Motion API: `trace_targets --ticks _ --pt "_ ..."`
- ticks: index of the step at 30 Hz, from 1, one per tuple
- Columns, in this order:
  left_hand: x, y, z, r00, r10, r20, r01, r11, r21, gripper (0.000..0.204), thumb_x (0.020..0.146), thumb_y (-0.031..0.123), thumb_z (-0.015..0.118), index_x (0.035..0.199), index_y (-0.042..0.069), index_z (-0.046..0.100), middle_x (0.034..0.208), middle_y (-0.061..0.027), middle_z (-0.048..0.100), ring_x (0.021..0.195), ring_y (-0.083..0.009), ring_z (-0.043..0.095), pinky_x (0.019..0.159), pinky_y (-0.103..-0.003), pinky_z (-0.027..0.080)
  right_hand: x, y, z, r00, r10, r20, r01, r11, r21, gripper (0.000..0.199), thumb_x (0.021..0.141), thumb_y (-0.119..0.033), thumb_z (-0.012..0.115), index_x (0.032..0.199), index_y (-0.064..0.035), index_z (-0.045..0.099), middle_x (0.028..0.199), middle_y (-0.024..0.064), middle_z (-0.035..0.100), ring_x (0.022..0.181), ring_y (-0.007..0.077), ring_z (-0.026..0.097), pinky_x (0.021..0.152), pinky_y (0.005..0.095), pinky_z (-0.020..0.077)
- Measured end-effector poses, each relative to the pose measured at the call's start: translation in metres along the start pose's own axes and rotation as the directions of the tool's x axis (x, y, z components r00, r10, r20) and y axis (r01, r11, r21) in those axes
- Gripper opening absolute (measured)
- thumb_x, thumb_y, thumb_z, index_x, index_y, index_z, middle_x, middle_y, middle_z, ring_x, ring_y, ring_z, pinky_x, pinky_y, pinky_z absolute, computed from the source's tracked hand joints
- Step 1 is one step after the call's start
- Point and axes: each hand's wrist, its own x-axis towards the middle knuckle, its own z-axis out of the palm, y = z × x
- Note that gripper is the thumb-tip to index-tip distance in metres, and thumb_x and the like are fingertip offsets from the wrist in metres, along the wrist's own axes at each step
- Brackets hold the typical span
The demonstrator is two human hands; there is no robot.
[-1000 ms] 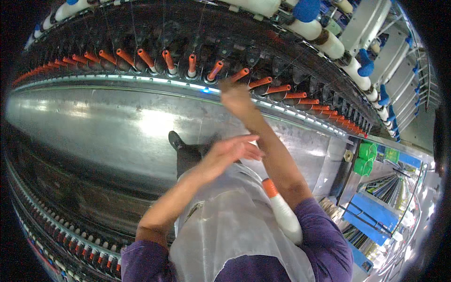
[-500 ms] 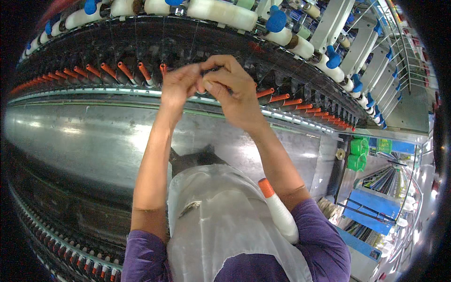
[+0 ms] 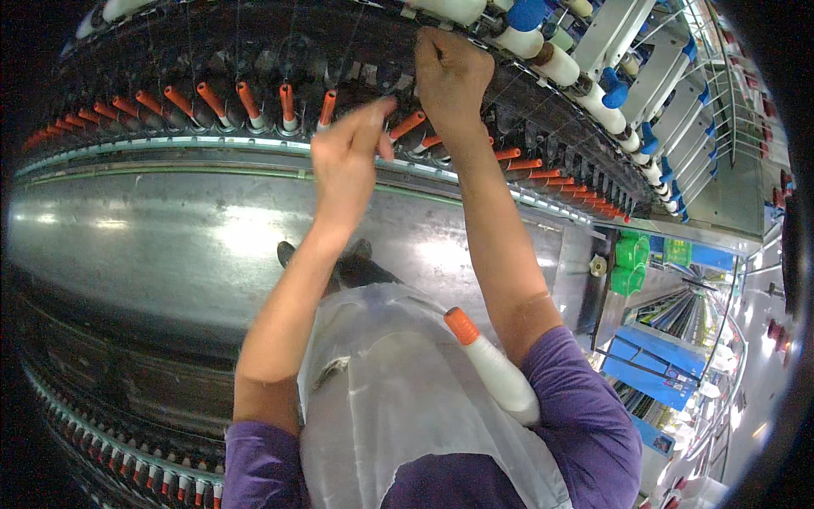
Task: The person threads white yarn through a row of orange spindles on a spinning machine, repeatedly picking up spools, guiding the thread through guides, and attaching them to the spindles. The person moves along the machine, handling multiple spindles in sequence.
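Note:
My right hand [image 3: 454, 81] is raised to the upper part of a spinning frame, just below its row of white rollers [image 3: 517, 41]. Its fingers are closed in a pinch, and whatever they hold is hidden or too fine to see. Lower and to the left, my left hand [image 3: 346, 161] hovers at the row of orange-topped bobbins, index finger and thumb apart, with nothing visible between them. An orange bobbin tip [image 3: 328, 106] shows just behind it, and another orange bobbin [image 3: 407, 125] stands right of its fingertips. Thin threads run upward from several bobbins.
A white yarn bobbin with an orange top [image 3: 492, 365] rests against my apron [image 3: 381, 373] on the right. A pale rail [image 3: 229, 142] runs below the bobbins. Behind me at lower left is another bobbin row [image 3: 144, 462]. Green containers [image 3: 629, 263] stand to the right.
My hands were together at the bobbin row and have separated. The right hand went up and right toward the rollers; the left moved slightly right and down. The view shifted a little.

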Motion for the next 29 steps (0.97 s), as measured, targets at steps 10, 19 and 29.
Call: trace_targets --ticks 10,19,29 --pt "-0.12 0.047 -0.014 0.566 -0.184 0.803 0.814 0.276 -0.511 0.036 0.091 0.033 0.058 0.112 0.005 0.066 0.089 -0.0094 0.064 0.081 -0.0188 0.056 0.075 -0.028 0.042 0.002 0.009 0.039 0.635 0.762 0.131 -0.443 0.22 0.869 0.011 0.078 -0.002 0.067 0.086 0.0044 0.068 0.07 0.0019 0.06 0.052 0.0048 0.043 0.041 0.0202 0.0259" --pt "-0.113 0.085 -0.022 0.61 0.024 0.792 0.713 0.42 -0.562 0.035 0.088 0.029 0.057 0.103 -0.002 0.065 0.093 -0.0136 0.064 0.086 -0.0222 0.057 0.073 -0.029 0.043 0.002 -0.02 0.0 0.69 0.673 0.267 -0.656 0.426 0.623 0.029 0.081 -0.006 0.065 0.105 0.0073 0.058 0.061 0.0047 0.056 0.055 0.0102 0.051 0.042 0.0265 0.0355" --pt "-0.089 0.071 -0.043 0.926 -0.241 0.29 0.3 0.937 -0.178 0.03 0.097 0.019 0.048 0.089 -0.005 0.065 0.077 -0.0093 0.065 0.058 -0.0076 0.048 0.055 -0.023 0.039 -0.142 -0.036 -0.197 0.125 -0.255 0.959 -0.991 -0.078 0.109 0.039 0.093 -0.038 0.052 0.108 -0.003 0.062 0.078 0.0083 0.065 0.053 0.0167 0.06 0.053 0.0275 0.0496"
